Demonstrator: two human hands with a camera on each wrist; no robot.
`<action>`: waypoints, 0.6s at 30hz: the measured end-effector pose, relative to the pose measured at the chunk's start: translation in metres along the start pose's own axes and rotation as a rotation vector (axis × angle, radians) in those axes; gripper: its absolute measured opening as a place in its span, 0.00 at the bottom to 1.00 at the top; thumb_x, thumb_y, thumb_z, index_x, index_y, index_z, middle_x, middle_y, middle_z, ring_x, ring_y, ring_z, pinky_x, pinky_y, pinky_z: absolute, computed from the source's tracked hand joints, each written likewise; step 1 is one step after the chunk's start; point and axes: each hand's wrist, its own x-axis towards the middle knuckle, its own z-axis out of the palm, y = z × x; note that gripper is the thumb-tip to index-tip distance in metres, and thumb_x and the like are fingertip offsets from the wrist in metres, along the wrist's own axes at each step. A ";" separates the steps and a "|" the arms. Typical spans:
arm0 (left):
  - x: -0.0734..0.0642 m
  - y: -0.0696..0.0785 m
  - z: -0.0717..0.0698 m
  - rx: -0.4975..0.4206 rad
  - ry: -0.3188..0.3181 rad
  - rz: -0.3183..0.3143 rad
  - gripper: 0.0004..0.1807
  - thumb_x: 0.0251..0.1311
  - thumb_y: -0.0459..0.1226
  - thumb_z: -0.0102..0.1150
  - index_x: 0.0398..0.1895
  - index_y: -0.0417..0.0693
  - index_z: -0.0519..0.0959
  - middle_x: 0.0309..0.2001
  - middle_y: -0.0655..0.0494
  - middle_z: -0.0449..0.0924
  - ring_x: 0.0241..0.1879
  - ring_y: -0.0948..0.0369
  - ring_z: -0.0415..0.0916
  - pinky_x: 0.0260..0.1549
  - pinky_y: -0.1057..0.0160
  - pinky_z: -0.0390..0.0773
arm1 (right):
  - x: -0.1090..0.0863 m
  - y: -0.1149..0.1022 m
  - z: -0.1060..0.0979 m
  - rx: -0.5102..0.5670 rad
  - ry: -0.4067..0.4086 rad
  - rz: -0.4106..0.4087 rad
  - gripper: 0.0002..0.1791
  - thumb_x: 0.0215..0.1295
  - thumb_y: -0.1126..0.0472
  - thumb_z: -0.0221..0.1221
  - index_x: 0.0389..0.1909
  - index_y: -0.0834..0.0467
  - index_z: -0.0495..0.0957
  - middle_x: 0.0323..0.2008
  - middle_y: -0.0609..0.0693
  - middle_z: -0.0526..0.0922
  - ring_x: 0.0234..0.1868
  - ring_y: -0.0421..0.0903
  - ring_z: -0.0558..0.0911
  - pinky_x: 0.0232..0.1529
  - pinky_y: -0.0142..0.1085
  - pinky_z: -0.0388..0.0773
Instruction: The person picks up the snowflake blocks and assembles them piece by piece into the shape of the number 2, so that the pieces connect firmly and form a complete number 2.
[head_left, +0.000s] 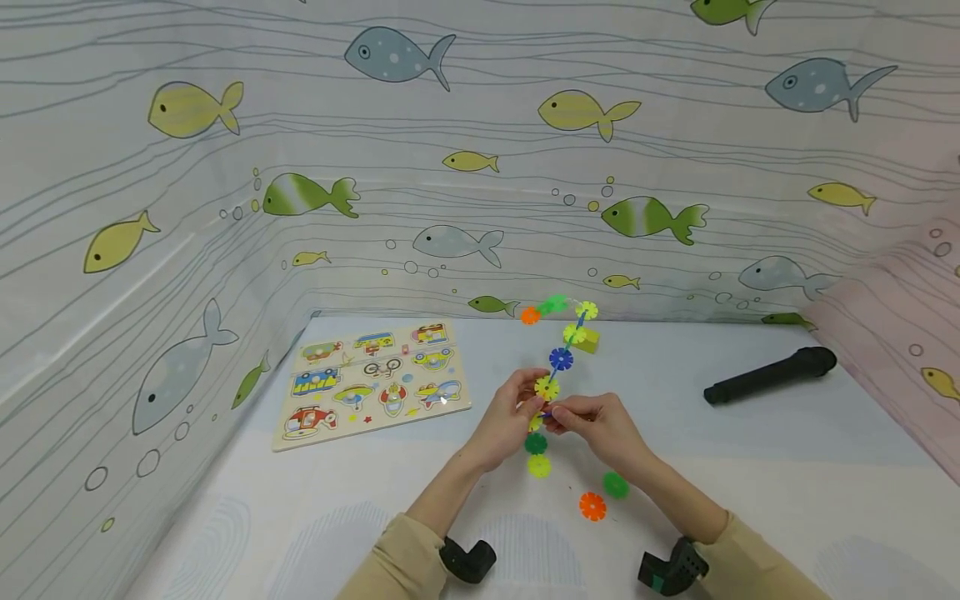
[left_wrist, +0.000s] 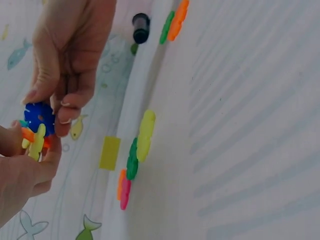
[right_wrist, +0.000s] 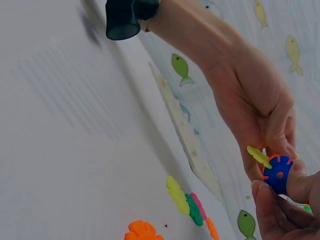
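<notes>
In the head view my left hand (head_left: 504, 423) grips a chain of interlocking notched plastic discs, its fingers around a yellow disc (head_left: 547, 388). The chain rises away from the hand through a blue disc (head_left: 560, 359) and yellow discs, then bends left to green and an orange disc (head_left: 531, 316). My right hand (head_left: 602, 423) meets the left and pinches another blue disc (right_wrist: 278, 176) between thumb and fingers. In the left wrist view this blue disc (left_wrist: 40, 118) sits against a yellow disc (left_wrist: 37, 142) at the left fingertips. The fingers partly hide the joint.
Loose discs lie on the table near the hands, among them yellow (head_left: 539, 466), dark green (head_left: 536, 443), orange (head_left: 592, 506) and green (head_left: 616, 485). A yellow block (head_left: 588, 342) stands behind the chain. A puzzle board (head_left: 375, 387) lies left, a black microphone (head_left: 772, 375) right.
</notes>
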 end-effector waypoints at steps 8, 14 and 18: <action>0.000 0.001 0.000 0.002 -0.004 -0.012 0.21 0.76 0.30 0.42 0.69 0.46 0.66 0.58 0.49 0.72 0.54 0.56 0.70 0.57 0.56 0.76 | -0.002 -0.001 0.004 0.033 0.017 -0.016 0.13 0.71 0.60 0.59 0.42 0.66 0.87 0.37 0.59 0.88 0.37 0.45 0.87 0.44 0.33 0.84; 0.000 0.001 0.000 0.009 0.024 -0.015 0.21 0.76 0.30 0.42 0.70 0.43 0.66 0.60 0.48 0.71 0.57 0.54 0.70 0.62 0.53 0.73 | -0.003 0.000 0.009 0.064 0.045 0.032 0.15 0.71 0.60 0.59 0.47 0.68 0.85 0.40 0.61 0.88 0.40 0.46 0.88 0.46 0.35 0.84; 0.000 0.001 0.000 0.027 0.051 -0.026 0.21 0.75 0.30 0.43 0.69 0.44 0.66 0.60 0.47 0.71 0.58 0.52 0.69 0.64 0.51 0.72 | -0.003 0.003 0.013 0.079 0.051 0.079 0.17 0.71 0.59 0.59 0.51 0.69 0.83 0.41 0.60 0.88 0.41 0.46 0.88 0.48 0.36 0.84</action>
